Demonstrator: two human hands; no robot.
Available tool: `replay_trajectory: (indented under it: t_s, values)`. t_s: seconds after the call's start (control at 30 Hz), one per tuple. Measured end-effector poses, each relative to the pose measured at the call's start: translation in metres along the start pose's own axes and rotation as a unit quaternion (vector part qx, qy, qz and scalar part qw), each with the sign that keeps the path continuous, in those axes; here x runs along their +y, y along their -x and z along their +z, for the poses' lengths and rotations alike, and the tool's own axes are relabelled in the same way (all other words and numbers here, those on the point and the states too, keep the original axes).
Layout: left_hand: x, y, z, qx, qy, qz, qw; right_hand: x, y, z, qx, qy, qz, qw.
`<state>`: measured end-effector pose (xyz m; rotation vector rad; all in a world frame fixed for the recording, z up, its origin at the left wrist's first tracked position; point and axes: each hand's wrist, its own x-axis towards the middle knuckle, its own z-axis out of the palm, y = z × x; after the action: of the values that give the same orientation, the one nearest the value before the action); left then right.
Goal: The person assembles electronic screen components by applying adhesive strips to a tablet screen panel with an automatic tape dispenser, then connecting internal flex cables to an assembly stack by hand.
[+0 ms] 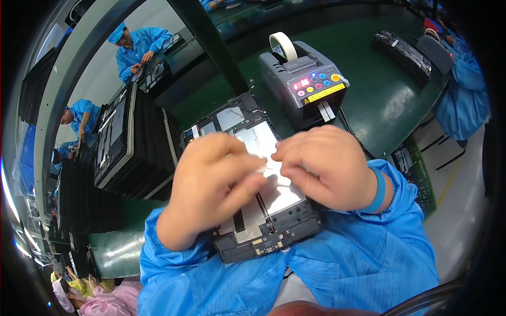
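An opened tablet point(245, 234) lies tilted in front of me, its silvery battery pack point(282, 197) and black circuit boards showing. Above the battery, my left hand point(213, 184) has thumb and forefinger drawn together. My right hand point(329, 166), with a blue band point(378, 189) at the wrist, is curled with its fingertips pinched just across from the left ones. Between the two sets of fingertips is a pale sliver against the bright battery; glare hides what it is. Behind the tablet stands a grey tape dispenser point(303, 79) with a roll of whitish tape point(283, 46) on top.
Stacked black trays point(134, 142) holding device parts rise at the left. The green bench point(390, 105) carries another device assembly point(403, 55) at the far right. A metal post point(211, 42) stands behind. Co-workers in blue point(139, 50) sit at far left and right.
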<state>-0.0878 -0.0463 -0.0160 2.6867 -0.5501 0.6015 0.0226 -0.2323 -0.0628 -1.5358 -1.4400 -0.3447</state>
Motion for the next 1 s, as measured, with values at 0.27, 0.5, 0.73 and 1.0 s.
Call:
replay_trajectory:
  t_s: [0.27, 0.5, 0.73, 1.0]
  values:
    - [-0.044, -0.039, 0.020, -0.121, 0.003, -0.126, 0.985, 0.032, 0.001, -0.005, 0.060, -0.207, 0.233, 0.948]
    - [-0.049, -0.028, 0.008, -0.145, -0.094, -0.096, 0.980, 0.047, -0.006, -0.007, 0.008, -0.212, 0.203, 0.956]
    - [-0.054, -0.015, 0.008, -0.107, -0.081, -0.123, 0.983, 0.066, -0.043, 0.010, -0.125, -0.014, 0.075, 0.989]
    - [-0.055, -0.009, 0.008, -0.108, -0.154, -0.096, 0.977, 0.068, -0.043, 0.017, -0.168, 0.041, 0.019, 0.985]
